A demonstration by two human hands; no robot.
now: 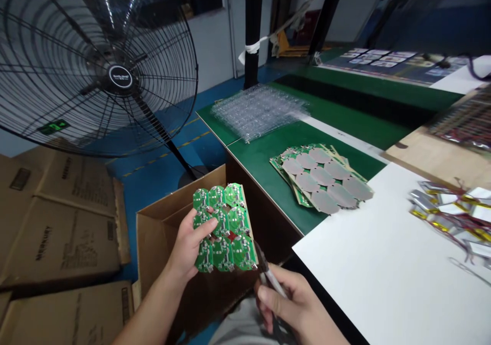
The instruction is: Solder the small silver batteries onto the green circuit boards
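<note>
My left hand (192, 242) grips a green circuit-board panel (220, 227) by its left side, thumb on top and fingers beneath. Several small boards with metal parts make up the panel, and a pale strip runs along its right edge. In my right hand (286, 296) is a plier-like hand tool (273, 279) with a dark tapered tip and a grey handle. Its tip is at the panel's lower right edge; I cannot tell whether it touches. Below the panel stands an open cardboard box (157, 237), its inside dark.
More panels (322, 176) lie stacked on the green table (261, 160), with clear plastic trays (261, 109) behind. Wired silver pouch cells (452, 212) rest on a white sheet (368, 268) at right. A large fan (120, 79) and closed cartons (57, 222) stand at left.
</note>
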